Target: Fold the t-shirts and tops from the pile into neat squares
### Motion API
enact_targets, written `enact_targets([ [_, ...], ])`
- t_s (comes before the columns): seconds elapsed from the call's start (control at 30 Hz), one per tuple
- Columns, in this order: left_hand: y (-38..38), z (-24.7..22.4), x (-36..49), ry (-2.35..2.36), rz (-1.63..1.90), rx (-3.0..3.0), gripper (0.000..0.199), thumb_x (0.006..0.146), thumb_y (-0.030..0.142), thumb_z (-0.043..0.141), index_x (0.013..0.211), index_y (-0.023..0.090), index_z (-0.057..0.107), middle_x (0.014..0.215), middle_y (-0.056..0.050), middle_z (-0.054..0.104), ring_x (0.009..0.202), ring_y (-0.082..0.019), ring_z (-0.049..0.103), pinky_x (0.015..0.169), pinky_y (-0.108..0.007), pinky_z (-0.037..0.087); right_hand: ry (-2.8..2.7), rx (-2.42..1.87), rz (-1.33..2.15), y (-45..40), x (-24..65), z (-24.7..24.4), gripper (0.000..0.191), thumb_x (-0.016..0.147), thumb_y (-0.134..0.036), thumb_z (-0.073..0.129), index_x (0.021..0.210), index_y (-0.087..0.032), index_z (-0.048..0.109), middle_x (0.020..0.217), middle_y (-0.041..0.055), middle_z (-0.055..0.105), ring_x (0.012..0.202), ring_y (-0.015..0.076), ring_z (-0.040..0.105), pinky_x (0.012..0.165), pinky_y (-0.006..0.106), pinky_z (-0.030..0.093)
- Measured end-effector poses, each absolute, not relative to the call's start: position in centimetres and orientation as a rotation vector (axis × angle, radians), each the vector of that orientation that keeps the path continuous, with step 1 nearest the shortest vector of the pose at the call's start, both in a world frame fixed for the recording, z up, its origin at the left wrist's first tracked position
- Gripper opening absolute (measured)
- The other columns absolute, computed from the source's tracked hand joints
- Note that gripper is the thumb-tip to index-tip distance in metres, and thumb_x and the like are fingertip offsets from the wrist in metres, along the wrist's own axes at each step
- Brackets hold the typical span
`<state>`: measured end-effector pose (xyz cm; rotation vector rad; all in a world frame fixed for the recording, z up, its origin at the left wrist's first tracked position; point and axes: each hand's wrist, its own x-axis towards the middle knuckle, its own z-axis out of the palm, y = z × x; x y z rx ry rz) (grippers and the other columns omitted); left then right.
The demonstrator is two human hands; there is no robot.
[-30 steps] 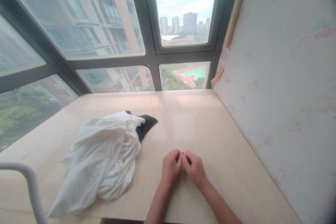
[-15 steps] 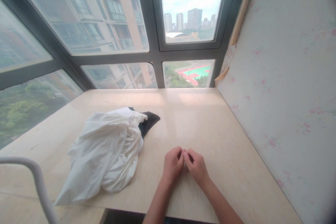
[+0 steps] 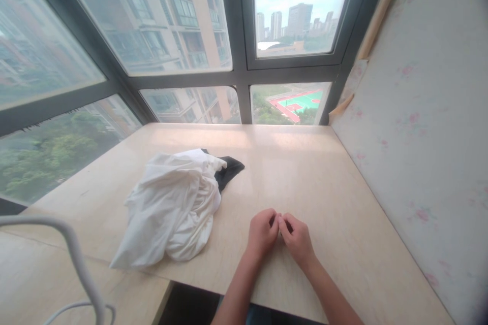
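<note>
My left hand (image 3: 263, 231) and my right hand (image 3: 297, 238) rest together on the pale tabletop (image 3: 297, 172), near its front edge. Both have curled fingers, and their thumbs and fingertips meet in the middle. Nothing shows in the hollows of the curled fingers, though the undersides are hidden. To the left of my hands, apart from them, lies a crumpled white cloth (image 3: 171, 208), perhaps a garment. A black piece of fabric (image 3: 230, 170) sticks out from under its far right corner.
A white curved tube (image 3: 78, 259) with a thin cable (image 3: 70, 307) stands at the front left. Dark window frames (image 3: 190, 80) border the far side. A flowered wall (image 3: 419, 127) runs along the right, with wallpaper peeling at its far edge.
The view has shifted a little to the left, so everything sits further right in the picture. My hands keep the same pose, and the white cloth lies unmoved.
</note>
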<state>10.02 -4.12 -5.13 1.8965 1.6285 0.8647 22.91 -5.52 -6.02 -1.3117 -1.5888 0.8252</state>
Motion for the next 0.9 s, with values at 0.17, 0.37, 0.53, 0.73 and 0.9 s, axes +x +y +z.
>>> enact_targets([
  [0.17,-4.2,-5.0,10.0,1.631,0.871,1.921,0.030,0.091,0.030,0.047,0.064,0.018,0.051,0.061,0.002,0.056,0.056,-0.010,0.045,0.055,-0.024,0.028,-1.595,-1.314,0.823,-5.5,22.9,-6.0,0.038,0.097,-0.042,0.044,0.066,-0.020,0.048,0.059,-0.0041,0.046,0.056,0.0112,0.042,0.056,0.024,0.032],
  [0.37,-4.5,-4.9,10.4,1.672,0.859,1.987,0.030,0.093,0.032,0.047,0.068,0.019,0.056,0.064,0.001,0.061,0.058,-0.012,0.051,0.055,-0.024,0.035,-1.604,-1.335,0.829,-5.7,23.2,-6.1,0.038,0.096,-0.044,0.044,0.068,-0.020,0.052,0.059,-0.0037,0.047,0.056,0.0116,0.044,0.056,0.024,0.033],
  [0.53,-4.4,-4.2,9.0,1.702,0.843,2.119,0.021,0.089,0.022,0.051,0.104,0.020,0.065,0.104,-0.006,0.069,0.097,-0.020,0.062,0.085,-0.032,0.048,-1.675,-1.350,0.805,-5.7,23.4,-6.3,0.038,0.095,-0.044,0.045,0.067,-0.020,0.052,0.057,-0.0040,0.046,0.055,0.0115,0.044,0.057,0.024,0.033],
  [0.73,-2.1,-1.1,-0.2,2.310,0.740,2.240,0.049,0.087,0.016,0.049,0.136,0.016,0.052,0.153,-0.016,0.039,0.147,-0.036,0.021,0.115,-0.059,0.020,-1.706,-1.367,0.761,-5.7,23.2,-6.2,0.040,0.096,-0.043,0.043,0.064,-0.020,0.045,0.055,-0.0042,0.042,0.052,0.0109,0.040,0.053,0.024,0.030],
  [0.9,-0.2,-0.2,-6.9,2.375,0.630,2.274,0.045,0.083,0.019,0.054,0.128,0.018,0.059,0.144,-0.013,0.052,0.140,-0.033,0.036,0.115,-0.052,0.027,-1.705,-1.388,0.778,-5.8,23.3,-6.3,0.039,0.096,-0.044,0.043,0.065,-0.021,0.045,0.057,-0.0044,0.042,0.053,0.0109,0.041,0.054,0.024,0.030],
])
